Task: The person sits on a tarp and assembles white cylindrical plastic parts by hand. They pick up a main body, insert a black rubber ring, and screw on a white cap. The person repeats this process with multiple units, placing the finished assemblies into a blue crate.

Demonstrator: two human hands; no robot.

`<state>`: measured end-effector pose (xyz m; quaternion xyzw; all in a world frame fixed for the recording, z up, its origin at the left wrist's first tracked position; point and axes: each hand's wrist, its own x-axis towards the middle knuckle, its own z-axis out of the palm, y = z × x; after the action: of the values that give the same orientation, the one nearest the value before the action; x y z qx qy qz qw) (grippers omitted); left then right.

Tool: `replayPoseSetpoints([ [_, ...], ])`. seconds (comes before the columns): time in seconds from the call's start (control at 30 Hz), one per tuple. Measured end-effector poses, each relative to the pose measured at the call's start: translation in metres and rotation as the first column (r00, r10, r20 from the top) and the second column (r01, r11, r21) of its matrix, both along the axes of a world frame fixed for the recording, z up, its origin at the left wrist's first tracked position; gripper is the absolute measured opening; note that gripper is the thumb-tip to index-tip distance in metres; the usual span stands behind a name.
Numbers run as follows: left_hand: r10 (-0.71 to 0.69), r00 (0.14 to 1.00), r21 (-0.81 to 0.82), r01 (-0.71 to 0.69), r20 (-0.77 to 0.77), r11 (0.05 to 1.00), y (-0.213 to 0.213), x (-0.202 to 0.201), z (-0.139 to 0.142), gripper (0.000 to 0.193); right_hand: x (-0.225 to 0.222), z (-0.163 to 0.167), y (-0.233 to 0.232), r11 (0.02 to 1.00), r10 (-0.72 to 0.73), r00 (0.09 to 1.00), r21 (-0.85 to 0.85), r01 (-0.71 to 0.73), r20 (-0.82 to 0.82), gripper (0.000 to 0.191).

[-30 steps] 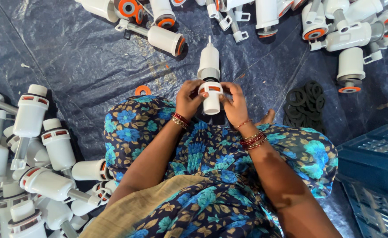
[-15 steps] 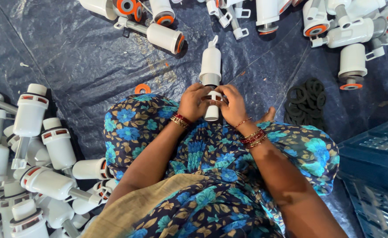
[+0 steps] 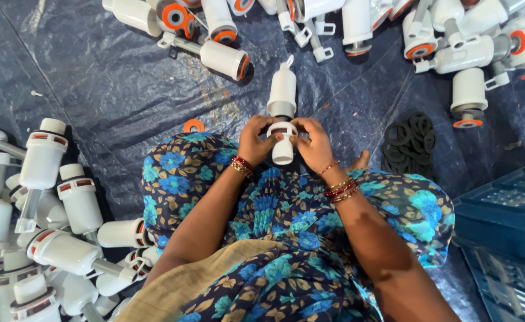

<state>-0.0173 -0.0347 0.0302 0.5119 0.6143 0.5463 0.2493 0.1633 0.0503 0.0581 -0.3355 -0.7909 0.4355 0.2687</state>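
The left hand (image 3: 256, 138) and right hand (image 3: 314, 143) held a white valve (image 3: 283, 116) upright over the lap, above the blue tarp (image 3: 95, 89); fingers (image 3: 277, 137) of both hands pinched its collar. Compared with a second earlier, the hands had closed in over the orange ring, now mostly hidden; the ring was possibly seated. Black washers (image 3: 410, 140) lay near the right hand; finished valves (image 3: 42, 238) lay piled to the left.
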Motion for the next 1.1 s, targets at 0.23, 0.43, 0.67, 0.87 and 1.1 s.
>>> replayPoseSetpoints([
  [0.23,-0.099,0.977,-0.172,0.067,-0.187,0.983,-0.003,0.005,0.010,0.030,-0.001,-0.016,-0.003,0.993,0.072,0.988,0.084,-0.084,0.135,0.043],
  [0.43,-0.148,0.931,-0.257,0.062,-0.333,0.964,-0.011,0.009,0.004,0.027,-0.003,-0.045,-0.019,0.997,0.008,0.992,-0.080,0.003,0.127,0.038],
  [0.67,-0.222,0.910,-0.412,0.064,-0.350,0.909,-0.022,0.010,-0.018,0.029,0.000,-0.055,-0.037,0.970,0.028,0.990,-0.241,0.005,0.137,0.036],
  [0.87,-0.211,0.932,-0.493,0.040,-0.296,0.869,-0.007,0.004,-0.036,0.033,-0.013,-0.065,-0.028,0.941,0.040,0.997,-0.339,-0.013,0.073,0.029],
  [1.1,-0.213,0.969,-0.760,0.042,-0.128,0.649,0.009,0.003,-0.031,0.078,-0.019,-0.065,-0.020,0.708,-0.011,0.990,-0.698,0.107,0.140,0.044],
])
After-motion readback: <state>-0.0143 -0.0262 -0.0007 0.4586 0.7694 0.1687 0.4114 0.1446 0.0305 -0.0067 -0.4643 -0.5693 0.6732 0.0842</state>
